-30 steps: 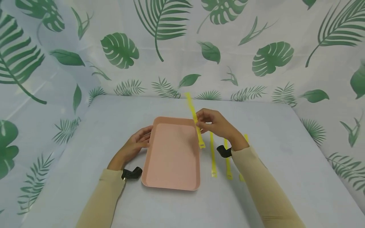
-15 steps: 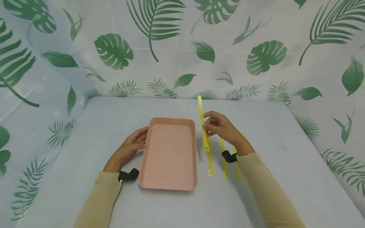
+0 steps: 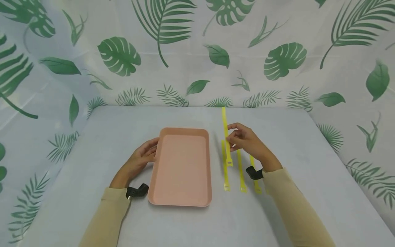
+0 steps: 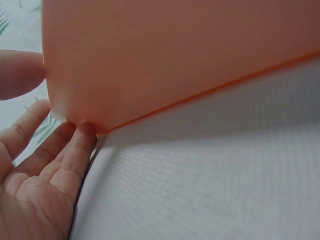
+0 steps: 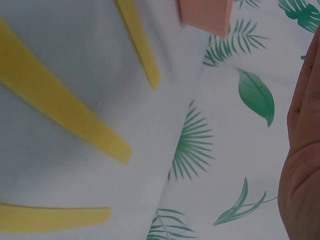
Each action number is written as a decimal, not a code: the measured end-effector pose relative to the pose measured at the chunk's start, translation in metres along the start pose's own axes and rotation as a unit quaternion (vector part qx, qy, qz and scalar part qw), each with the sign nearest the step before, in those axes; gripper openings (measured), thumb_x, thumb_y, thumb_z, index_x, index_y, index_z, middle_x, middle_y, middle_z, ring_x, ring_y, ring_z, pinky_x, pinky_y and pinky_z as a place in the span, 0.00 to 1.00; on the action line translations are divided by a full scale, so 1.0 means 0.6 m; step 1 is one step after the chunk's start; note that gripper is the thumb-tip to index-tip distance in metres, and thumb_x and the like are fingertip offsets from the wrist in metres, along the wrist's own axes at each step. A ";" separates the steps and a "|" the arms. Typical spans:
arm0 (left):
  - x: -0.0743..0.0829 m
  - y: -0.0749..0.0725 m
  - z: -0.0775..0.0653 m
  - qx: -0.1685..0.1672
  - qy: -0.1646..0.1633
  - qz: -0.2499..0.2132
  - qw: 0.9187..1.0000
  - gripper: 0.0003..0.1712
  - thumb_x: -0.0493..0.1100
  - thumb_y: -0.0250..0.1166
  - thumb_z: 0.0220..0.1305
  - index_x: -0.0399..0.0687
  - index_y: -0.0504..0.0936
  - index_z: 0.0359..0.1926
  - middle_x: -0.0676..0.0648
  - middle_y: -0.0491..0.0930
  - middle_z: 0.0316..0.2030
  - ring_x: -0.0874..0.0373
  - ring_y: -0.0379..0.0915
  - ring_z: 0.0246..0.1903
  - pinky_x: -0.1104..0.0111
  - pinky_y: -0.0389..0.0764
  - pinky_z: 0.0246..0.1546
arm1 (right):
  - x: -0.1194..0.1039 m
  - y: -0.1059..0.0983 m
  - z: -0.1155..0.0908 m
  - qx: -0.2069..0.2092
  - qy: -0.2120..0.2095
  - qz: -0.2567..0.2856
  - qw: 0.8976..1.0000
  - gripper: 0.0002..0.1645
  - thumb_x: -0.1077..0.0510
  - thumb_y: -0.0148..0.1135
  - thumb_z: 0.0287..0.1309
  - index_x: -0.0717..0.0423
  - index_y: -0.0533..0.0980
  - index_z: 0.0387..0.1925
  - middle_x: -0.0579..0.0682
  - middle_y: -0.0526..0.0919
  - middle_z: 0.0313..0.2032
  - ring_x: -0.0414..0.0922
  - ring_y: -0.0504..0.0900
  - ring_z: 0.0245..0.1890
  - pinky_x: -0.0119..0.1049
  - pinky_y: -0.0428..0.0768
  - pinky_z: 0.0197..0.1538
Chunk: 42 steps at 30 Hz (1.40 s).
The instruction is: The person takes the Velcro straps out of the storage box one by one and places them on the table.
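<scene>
A pink rectangular tray (image 3: 184,168) lies on the table. At its left side is my left hand (image 3: 142,156), its fingertips touching the outer wall; the left wrist view shows the relaxed fingers (image 4: 67,155) against the tray's corner. My right hand (image 3: 247,140) pinches a yellow hook-and-loop cable tie (image 3: 225,125) between thumb and fingers, its slotted end pointing toward me, over the table right of the tray. In the right wrist view only part of the right hand (image 5: 305,145) shows, and the held tie is out of sight.
Several more yellow cable ties (image 3: 242,178) lie in a row right of the tray, partly hidden under the right hand and forearm. A white cloth with green leaf prints (image 3: 179,68) rises behind the table and at both sides.
My right hand has carried the held cable tie rightward from over the tray's right edge to above the row of ties. The left hand stays at the tray's side; the head view has shifted slightly.
</scene>
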<state>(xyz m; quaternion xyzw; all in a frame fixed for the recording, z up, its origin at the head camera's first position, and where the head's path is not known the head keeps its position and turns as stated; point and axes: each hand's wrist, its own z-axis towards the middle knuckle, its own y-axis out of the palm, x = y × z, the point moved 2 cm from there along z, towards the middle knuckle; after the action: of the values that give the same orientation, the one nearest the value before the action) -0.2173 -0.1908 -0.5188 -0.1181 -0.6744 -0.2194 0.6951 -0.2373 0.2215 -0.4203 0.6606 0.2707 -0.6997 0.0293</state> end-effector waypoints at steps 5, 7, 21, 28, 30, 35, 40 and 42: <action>0.002 0.001 -0.001 0.000 -0.001 -0.001 1.000 0.45 0.25 0.57 0.70 0.26 0.48 0.83 0.25 0.48 0.82 0.39 0.53 0.81 0.74 0.74 0.68 | 0.013 -0.010 -0.011 0.003 0.002 0.001 1.000 0.27 0.65 0.58 0.79 0.73 0.64 0.71 0.53 0.83 0.37 0.44 0.83 0.37 0.40 0.91 0.46; 0.002 0.002 -0.002 0.000 -0.001 0.001 1.000 0.45 0.25 0.57 0.70 0.25 0.48 0.83 0.25 0.49 0.82 0.46 0.58 0.80 0.74 0.74 0.68 | 0.016 -0.013 -0.016 0.004 0.005 0.001 1.000 0.27 0.65 0.58 0.79 0.73 0.64 0.71 0.54 0.82 0.37 0.44 0.83 0.37 0.39 0.91 0.46; 0.003 0.003 -0.003 0.004 -0.002 0.002 1.000 0.45 0.25 0.58 0.71 0.26 0.49 0.83 0.24 0.49 0.82 0.64 0.66 0.72 0.74 0.75 0.67 | 0.041 -0.045 -0.049 0.020 0.027 -0.004 0.999 0.29 0.64 0.58 0.79 0.75 0.64 0.72 0.55 0.81 0.35 0.44 0.84 0.35 0.38 0.90 0.45; 0.003 0.004 -0.003 0.007 -0.002 0.005 1.000 0.45 0.25 0.59 0.70 0.26 0.50 0.83 0.23 0.50 0.81 0.65 0.67 0.71 0.74 0.75 0.68 | 0.055 -0.065 -0.071 0.036 0.034 -0.006 0.999 0.29 0.63 0.58 0.79 0.75 0.64 0.72 0.55 0.81 0.35 0.45 0.84 0.34 0.37 0.90 0.44; 0.003 0.005 -0.003 0.007 -0.001 0.004 1.000 0.45 0.25 0.59 0.70 0.25 0.50 0.83 0.23 0.50 0.81 0.65 0.68 0.71 0.74 0.74 0.68 | 0.060 -0.071 -0.076 0.041 0.039 -0.008 0.998 0.29 0.63 0.59 0.79 0.75 0.64 0.72 0.54 0.81 0.34 0.44 0.84 0.34 0.38 0.90 0.44; 0.003 0.005 -0.003 0.011 -0.002 0.008 1.000 0.44 0.25 0.59 0.70 0.25 0.50 0.82 0.23 0.50 0.81 0.67 0.68 0.70 0.75 0.74 0.67 | 0.067 -0.083 -0.090 0.051 0.048 -0.007 0.998 0.29 0.62 0.60 0.79 0.74 0.64 0.71 0.52 0.81 0.35 0.44 0.83 0.35 0.38 0.90 0.43; 0.003 0.006 -0.004 0.011 -0.002 0.009 1.000 0.44 0.25 0.58 0.71 0.25 0.50 0.82 0.23 0.50 0.81 0.67 0.68 0.70 0.74 0.75 0.67 | 0.072 -0.095 -0.102 0.060 0.053 -0.007 0.997 0.28 0.63 0.59 0.79 0.74 0.64 0.71 0.52 0.81 0.35 0.43 0.83 0.35 0.37 0.90 0.42; 0.003 0.006 -0.004 0.010 0.000 0.007 1.000 0.44 0.25 0.58 0.71 0.24 0.50 0.82 0.23 0.49 0.81 0.68 0.69 0.70 0.74 0.75 0.67 | 0.075 -0.099 -0.107 0.061 0.053 -0.007 0.997 0.28 0.63 0.59 0.79 0.74 0.64 0.71 0.51 0.82 0.36 0.43 0.83 0.35 0.36 0.90 0.41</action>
<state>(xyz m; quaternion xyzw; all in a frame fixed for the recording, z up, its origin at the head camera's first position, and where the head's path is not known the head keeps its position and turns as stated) -0.2134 -0.1889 -0.5168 -0.1159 -0.6760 -0.2077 0.6975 -0.2084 0.3128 -0.4411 0.6951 0.2334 -0.6793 -0.0307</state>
